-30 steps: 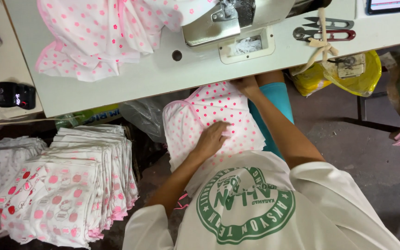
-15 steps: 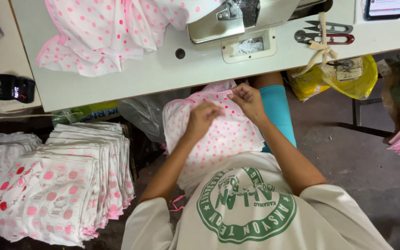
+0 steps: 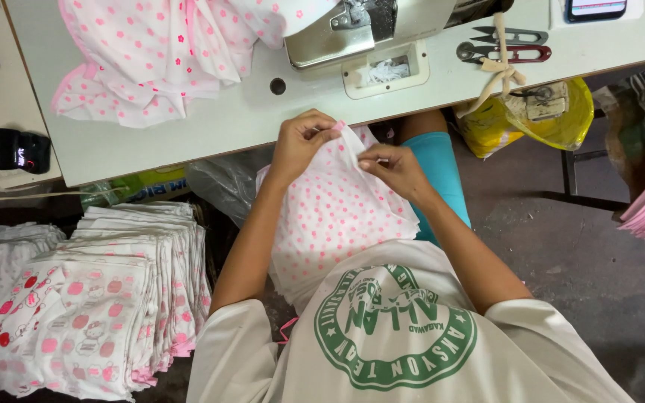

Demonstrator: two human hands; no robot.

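Both hands raised to table edge | left hand (image 3: pixel 301 142), right hand (image 3: pixel 391 166) pinch one dotted cloth (image 3: pixel 334 216)

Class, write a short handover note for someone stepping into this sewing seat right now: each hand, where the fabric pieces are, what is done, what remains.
Left hand: grip pinches the top edge of the pink-dotted fabric piece on the lap.
Right hand: pinches the same edge, just beside.
Sewing machine sits on the white table, with a dotted fabric heap at its left.
Done: folded stacks lie at the left.
Left: the lap piece is not yet under the machine.
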